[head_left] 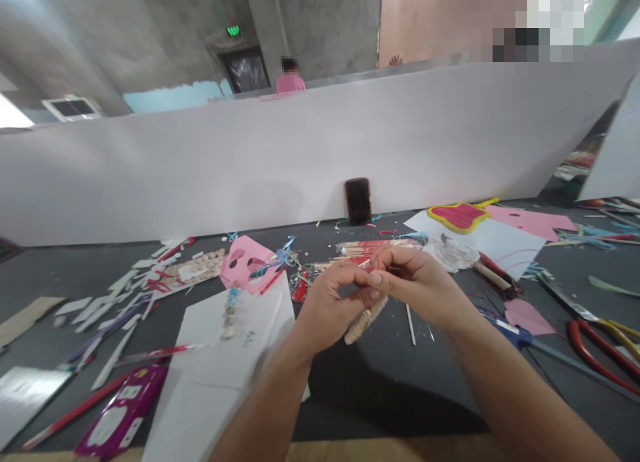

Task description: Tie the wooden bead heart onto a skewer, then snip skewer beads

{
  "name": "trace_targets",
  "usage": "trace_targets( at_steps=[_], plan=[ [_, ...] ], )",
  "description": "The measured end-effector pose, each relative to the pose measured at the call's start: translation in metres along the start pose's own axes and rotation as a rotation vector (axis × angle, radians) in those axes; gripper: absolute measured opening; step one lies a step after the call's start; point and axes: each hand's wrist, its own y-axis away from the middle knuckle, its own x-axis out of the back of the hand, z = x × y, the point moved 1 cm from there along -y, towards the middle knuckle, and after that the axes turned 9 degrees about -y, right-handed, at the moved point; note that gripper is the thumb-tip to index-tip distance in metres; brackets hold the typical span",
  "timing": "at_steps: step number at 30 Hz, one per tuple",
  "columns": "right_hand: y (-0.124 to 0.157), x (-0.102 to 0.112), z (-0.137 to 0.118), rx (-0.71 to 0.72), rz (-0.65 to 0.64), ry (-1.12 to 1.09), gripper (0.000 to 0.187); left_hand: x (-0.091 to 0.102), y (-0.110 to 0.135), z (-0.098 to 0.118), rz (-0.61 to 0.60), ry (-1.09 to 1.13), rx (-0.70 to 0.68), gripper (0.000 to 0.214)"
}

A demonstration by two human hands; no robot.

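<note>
Text: green sign [233,31] upper left is lit but unreadable. Same for the scribble on the white paper [235,355] and the labels on the purple packet [123,415] at lower left.

Containers: a flat card of round wooden beads [200,265] sits left of centre. A row of small coloured beads [231,312] lies loose on the paper.

Hands meet at frame centre above the dark table [380,375]. Left hand [333,302] is curled tight round a pale rough stick [367,319] that slants down-left out of the fist. Right hand [417,282] has its fingertips pinched against the left's, with a red fleck there. Can't tell what it pinches.

Around: pink mask [245,262], wooden stick bundle [360,249] just behind the hands, phone [358,200] leaning on the white partition [200,169], red-handled scissors [600,349] at right. Nothing blocks the hands.
</note>
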Motion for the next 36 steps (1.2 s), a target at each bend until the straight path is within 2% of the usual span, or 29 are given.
trace_targets(
  at_steps=[10, 14, 16, 19, 21, 23, 25, 28, 30, 33, 36],
  plan=[
    [-0.001, 0.002, 0.003, -0.013, 0.059, 0.006, 0.030, 0.002, -0.001, -0.003, -0.074, 0.052, 0.064, 0.007],
    [-0.001, -0.001, 0.004, -0.060, -0.018, -0.085, 0.031, 0.002, 0.000, -0.003, -0.095, 0.083, 0.062, 0.017],
    [-0.002, 0.001, 0.004, -0.044, -0.052, -0.100, 0.030, 0.002, 0.000, -0.002, -0.104, 0.077, 0.048, 0.019],
    [-0.001, 0.010, 0.005, -0.002, -0.039, -0.102, 0.033, 0.004, -0.001, -0.001, -0.107, 0.072, 0.050, 0.022],
    [-0.001, 0.015, 0.006, -0.023, -0.102, -0.104, 0.039, 0.006, 0.000, 0.000, -0.112, 0.083, 0.061, 0.024],
    [0.000, 0.017, 0.008, -0.048, -0.230, -0.097, 0.043, 0.006, 0.000, -0.001, -0.120, 0.099, 0.075, 0.024],
    [-0.001, 0.015, 0.007, -0.014, -0.315, -0.109, 0.036, 0.006, 0.000, -0.001, -0.136, 0.139, 0.093, 0.023],
    [-0.002, 0.011, 0.007, 0.072, -0.255, -0.138, 0.019, 0.007, 0.000, -0.002, -0.149, 0.208, 0.102, 0.021],
    [-0.003, 0.010, 0.007, 0.075, -0.206, -0.167, 0.014, 0.007, 0.000, -0.003, -0.157, 0.214, 0.100, 0.022],
    [-0.003, 0.010, 0.007, 0.028, -0.197, -0.218, 0.013, 0.008, 0.000, -0.004, -0.163, 0.189, 0.098, 0.021],
    [-0.002, 0.011, 0.006, 0.010, -0.155, -0.156, 0.014, 0.008, 0.000, -0.005, -0.177, 0.186, 0.081, 0.018]
  ],
)
